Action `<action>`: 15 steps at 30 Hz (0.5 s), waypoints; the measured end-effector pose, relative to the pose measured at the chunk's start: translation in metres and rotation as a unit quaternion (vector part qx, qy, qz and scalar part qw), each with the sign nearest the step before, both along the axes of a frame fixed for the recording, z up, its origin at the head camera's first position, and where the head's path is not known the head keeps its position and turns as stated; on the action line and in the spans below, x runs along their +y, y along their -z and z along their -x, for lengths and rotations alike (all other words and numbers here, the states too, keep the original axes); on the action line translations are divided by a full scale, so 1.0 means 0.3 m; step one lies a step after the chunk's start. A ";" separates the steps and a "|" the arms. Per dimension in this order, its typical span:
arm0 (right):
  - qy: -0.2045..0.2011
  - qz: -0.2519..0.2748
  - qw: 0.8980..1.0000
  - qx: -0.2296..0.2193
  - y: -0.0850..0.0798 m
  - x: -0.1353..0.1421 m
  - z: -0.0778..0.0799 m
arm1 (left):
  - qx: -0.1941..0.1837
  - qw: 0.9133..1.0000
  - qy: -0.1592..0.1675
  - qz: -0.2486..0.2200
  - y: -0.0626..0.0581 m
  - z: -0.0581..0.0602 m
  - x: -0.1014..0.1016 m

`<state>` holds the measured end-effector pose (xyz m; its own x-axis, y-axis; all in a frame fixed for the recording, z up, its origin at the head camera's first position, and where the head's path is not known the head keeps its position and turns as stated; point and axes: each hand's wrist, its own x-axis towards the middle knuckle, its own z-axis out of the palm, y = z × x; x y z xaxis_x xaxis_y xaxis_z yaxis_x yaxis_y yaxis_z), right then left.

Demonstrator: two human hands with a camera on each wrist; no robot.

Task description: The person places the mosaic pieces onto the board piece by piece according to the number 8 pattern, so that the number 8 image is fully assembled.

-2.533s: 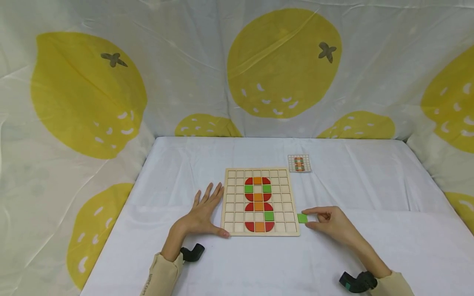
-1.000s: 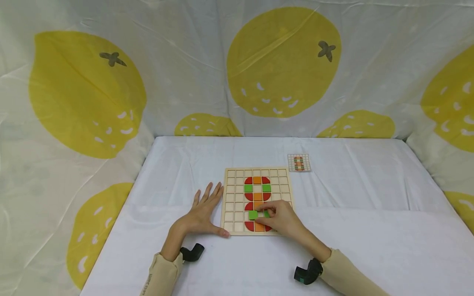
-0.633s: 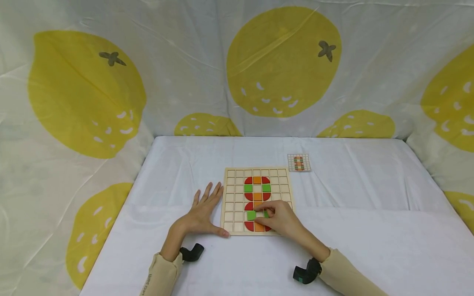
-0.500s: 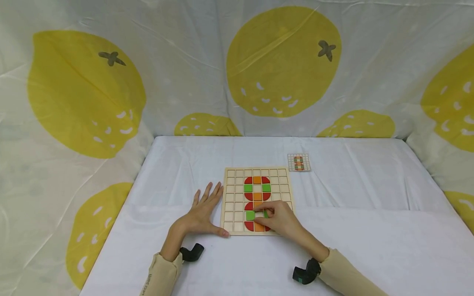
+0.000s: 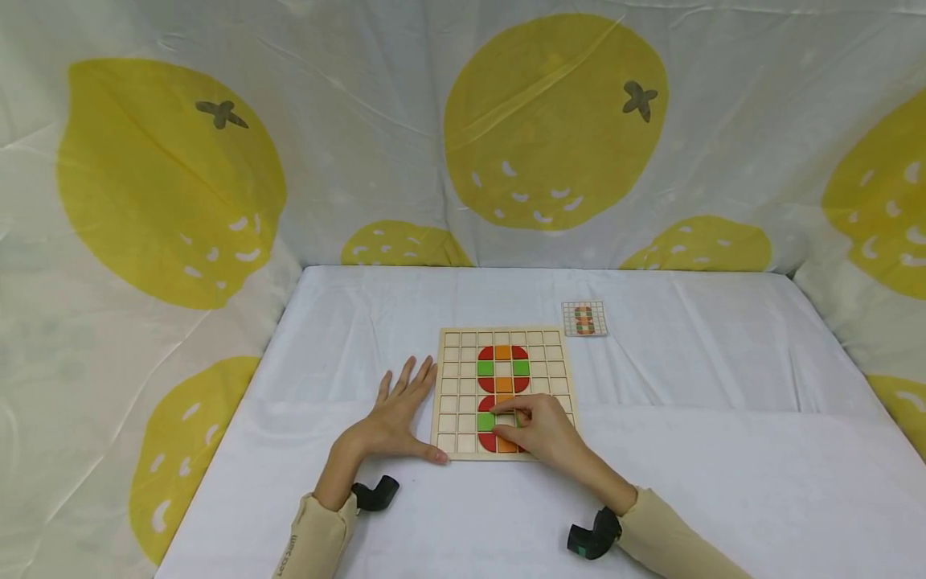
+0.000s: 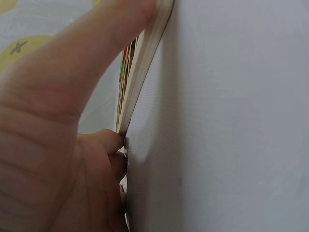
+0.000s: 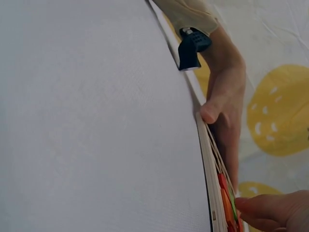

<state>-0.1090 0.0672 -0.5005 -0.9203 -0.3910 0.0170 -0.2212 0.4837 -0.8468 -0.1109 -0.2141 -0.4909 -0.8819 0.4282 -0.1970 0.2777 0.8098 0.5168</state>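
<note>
A wooden grid board (image 5: 448, 402) lies on the white cloth, bearing red quarter-round, orange and green pieces. My right hand (image 5: 542, 430) is over its lower half, thumb and forefinger pinching a green square tile (image 5: 485, 422). That tile lies level in a cell between two red pieces; in the right wrist view its green edge (image 7: 233, 207) shows at the fingertips. Part of another green tile and an orange piece are hidden under this hand. My left hand (image 5: 394, 418) spreads along the board's left edge, its thumb at the near left corner, as the left wrist view also shows.
A small pattern card (image 5: 583, 318) lies beyond the board's far right corner, printed with a similar coloured figure. White cloth (image 5: 723, 354) covers the table. A lemon-print curtain (image 5: 391, 161) stands behind and at both sides. Black wrist mounts (image 5: 595, 534) sit on both forearms.
My right hand has carried the green tile leftward from beside the board's right edge, over the grid and down into the left column's cell. The left hand stays put.
</note>
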 end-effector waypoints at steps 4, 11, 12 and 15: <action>-0.002 0.007 1.000 0.012 -0.003 -0.014 0.001 | 0.002 1.000 0.000 0.002 0.000 0.001 0.000; 0.027 -0.013 1.000 0.006 -0.008 -0.028 -0.002 | 0.002 1.000 0.000 0.000 -0.003 -0.001 0.002; 0.031 -0.016 0.999 0.002 -0.009 -0.028 -0.003 | 0.002 1.000 0.000 -0.002 -0.003 -0.002 0.002; 0.039 -0.022 0.999 -0.006 -0.013 -0.025 -0.007 | 0.004 1.000 0.002 -0.006 -0.003 -0.005 0.003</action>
<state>-0.1068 0.0596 -0.4966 -0.9482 -0.3174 -0.0095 -0.1710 0.5357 -0.8269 -0.1095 -0.2132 -0.4901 -0.8823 0.4332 -0.1842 0.2847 0.8027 0.5241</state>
